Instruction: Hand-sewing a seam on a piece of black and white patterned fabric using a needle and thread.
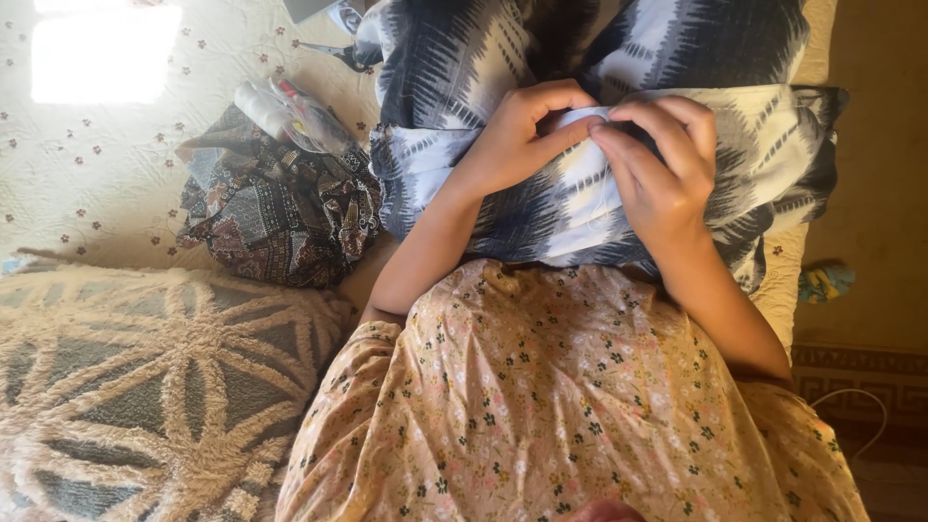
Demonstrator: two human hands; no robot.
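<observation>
Hands, left [517, 135] and right [657, 169], pinch patterned fabric [580, 208]; clear packet [309, 116] lies left.

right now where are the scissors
In the head view the scissors lie at the top, left of centre, on the cream quilt, just left of the black-and-white fabric and above the clear pouch.

Left hand [517, 135] fingertips tucked into fold of patterned cloth [599, 68], hidden. Right hand [662, 169] thumb tip hidden behind fingers; whatever is pinched is too small to tell. Cloth cut off at top edge. Scissors [333, 53] partly under cloth, only handles show. Bottle [261, 108] partly inside clear pouch, blurred. Top left of bed [106, 184] blown out by sunlight.
</observation>
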